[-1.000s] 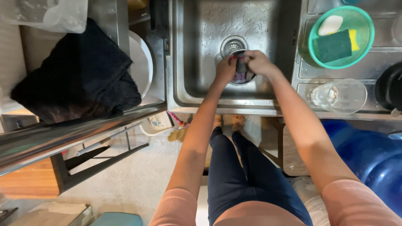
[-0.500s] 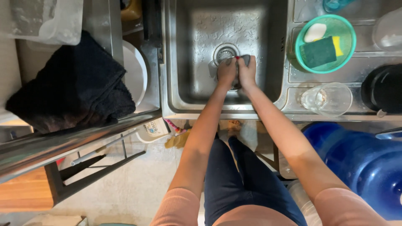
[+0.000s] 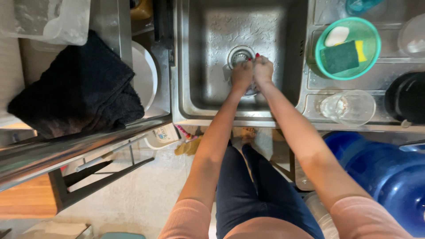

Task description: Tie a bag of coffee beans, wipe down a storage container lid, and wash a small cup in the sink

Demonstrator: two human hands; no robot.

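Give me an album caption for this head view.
Both hands, left hand and right hand, pressed together over the sink drain.

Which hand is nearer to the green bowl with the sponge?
The right hand. It is in the sink, on the side toward the green bowl; the left hand is beside it, farther from the bowl.

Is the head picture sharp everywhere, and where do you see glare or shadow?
Head view: the hands, left and right, and the sink are fairly sharp; glare speckles the wet sink floor, with its left wall in shadow; the steel rail at lower left is smeared and out of focus; the blue water jug shows soft highlights.
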